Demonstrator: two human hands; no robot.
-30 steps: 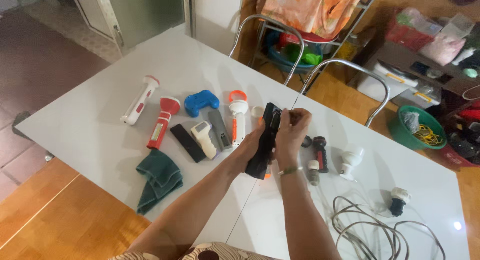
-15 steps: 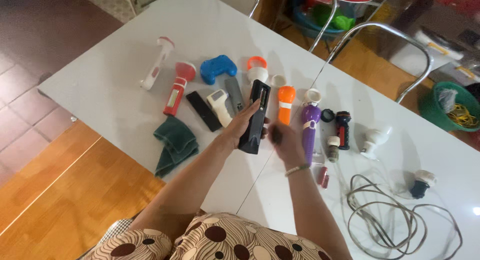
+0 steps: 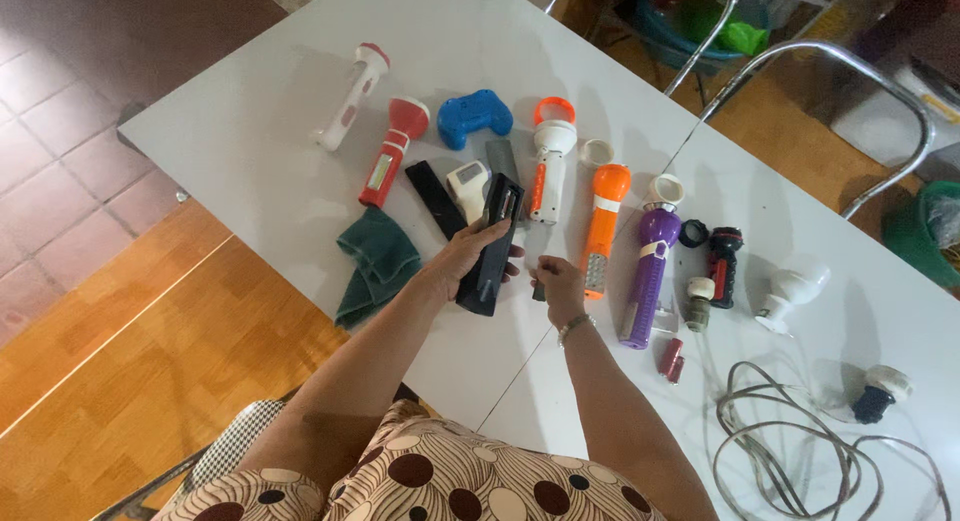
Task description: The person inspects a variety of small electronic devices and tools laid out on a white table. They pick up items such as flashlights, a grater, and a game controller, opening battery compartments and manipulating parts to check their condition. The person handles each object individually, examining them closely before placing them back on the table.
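My left hand grips a long black remote-like device, tilted upright just above the white table. My right hand is low beside it, with the fingers pinched on a small dark piece at the table top. An orange flashlight lies just right of that hand, and a purple flashlight further right. Behind the device lie a white thermometer gun, a grey remote and a white-and-orange flashlight.
Also on the table: a white-red flashlight, a red flashlight, a blue game controller, a flat black remote, a green cloth, a black-red flashlight, a white socket, and a coiled cable. Chrome chairs stand behind.
My right hand left the top of the black device and dropped to the table beside it. My left hand lowered the device. The view tilted further down.
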